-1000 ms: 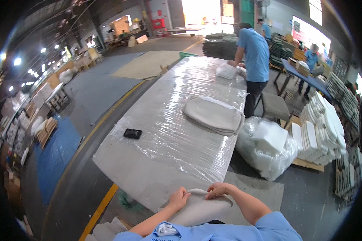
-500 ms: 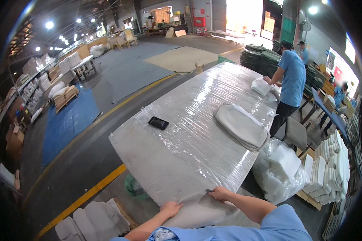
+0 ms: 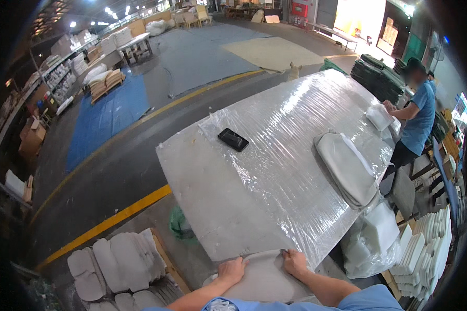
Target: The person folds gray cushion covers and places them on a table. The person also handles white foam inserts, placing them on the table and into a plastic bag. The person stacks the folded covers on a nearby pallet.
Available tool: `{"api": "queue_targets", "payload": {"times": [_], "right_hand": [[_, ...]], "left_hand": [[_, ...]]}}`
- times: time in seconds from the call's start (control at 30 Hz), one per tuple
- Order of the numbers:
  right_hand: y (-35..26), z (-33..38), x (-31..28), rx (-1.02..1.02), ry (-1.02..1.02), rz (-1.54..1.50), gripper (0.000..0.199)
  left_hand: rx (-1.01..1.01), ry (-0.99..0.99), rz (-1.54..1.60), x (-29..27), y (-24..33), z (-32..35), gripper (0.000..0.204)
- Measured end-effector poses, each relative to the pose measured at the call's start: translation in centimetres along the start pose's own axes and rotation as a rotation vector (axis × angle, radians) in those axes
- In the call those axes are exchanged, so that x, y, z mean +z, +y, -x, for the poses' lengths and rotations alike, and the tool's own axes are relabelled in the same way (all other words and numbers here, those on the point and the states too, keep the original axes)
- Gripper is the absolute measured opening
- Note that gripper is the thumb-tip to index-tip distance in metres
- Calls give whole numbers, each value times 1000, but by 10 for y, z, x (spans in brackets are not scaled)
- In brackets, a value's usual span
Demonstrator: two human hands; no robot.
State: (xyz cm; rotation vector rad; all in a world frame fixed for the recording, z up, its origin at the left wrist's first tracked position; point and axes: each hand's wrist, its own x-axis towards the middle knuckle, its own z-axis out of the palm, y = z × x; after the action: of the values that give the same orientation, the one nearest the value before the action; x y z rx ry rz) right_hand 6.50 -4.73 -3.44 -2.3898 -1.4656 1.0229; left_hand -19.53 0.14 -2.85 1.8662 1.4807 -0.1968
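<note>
A light grey seat cushion [image 3: 267, 274] with a rounded far edge lies at the table's near end, right in front of me. My left hand [image 3: 232, 270] is closed on its left corner, fingers curled over the edge. At the right corner my right hand [image 3: 295, 262] pinches the cushion's edge, where a small dark bit shows by the fingertips. Part of the cushion's near side is hidden by my forearms and shirt. Farther up the table [image 3: 202, 202], a small stack of grey cushions [image 3: 345, 168] rests on clear plastic film.
A black phone [image 3: 233, 140] lies on the table. Stacked grey pads [image 3: 122, 264] stand at lower left, beside a green bag [image 3: 179, 222]. On the right are a plastic bag of white pieces [image 3: 373, 241] and piled pads [image 3: 423, 254]. A co-worker [image 3: 420, 114] handles a white bundle [image 3: 380, 117].
The view has shifted, so the table sits farther right. My hands now hold the cushion's two far corners, and its rounded outline shows where loose, creased material was before.
</note>
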Motion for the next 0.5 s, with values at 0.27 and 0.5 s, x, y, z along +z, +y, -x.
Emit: {"api": "queue_targets", "payload": {"times": [0.27, 0.5], "right_hand": [[0, -3, -2, -35, 92, -69, 35], [5, -3, -30, 9, -222, 98, 41]], "left_hand": [[82, 71, 44, -1, -6, 2, 51], [-40, -214, 32, -35, -55, 10, 56]]}}
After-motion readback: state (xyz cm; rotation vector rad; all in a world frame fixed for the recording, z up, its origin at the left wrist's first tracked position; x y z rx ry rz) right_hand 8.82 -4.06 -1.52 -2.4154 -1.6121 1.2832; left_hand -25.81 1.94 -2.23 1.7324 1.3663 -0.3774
